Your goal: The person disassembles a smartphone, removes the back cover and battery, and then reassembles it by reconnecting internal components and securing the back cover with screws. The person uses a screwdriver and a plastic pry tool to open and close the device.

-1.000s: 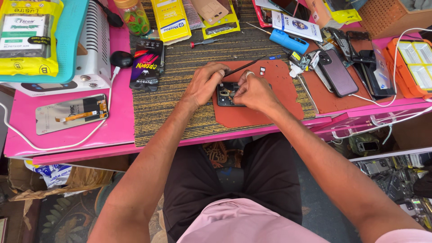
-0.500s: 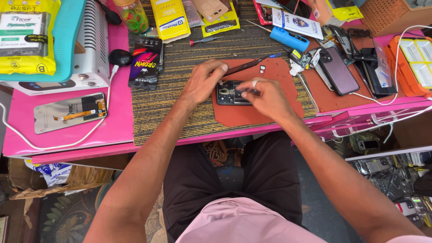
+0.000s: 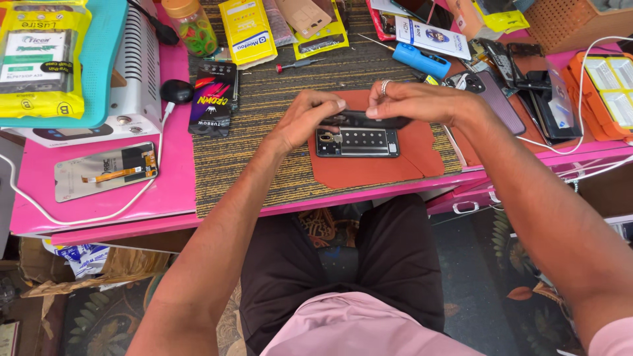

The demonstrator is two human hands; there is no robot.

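Both hands have been raised since the earlier frame. A dark panel [image 3: 369, 120] is pinched at its ends by the left hand [image 3: 304, 118] and right hand [image 3: 412, 102], long axis left-to-right, just above the opened phone [image 3: 357, 142] on the brown mat [image 3: 395, 168].
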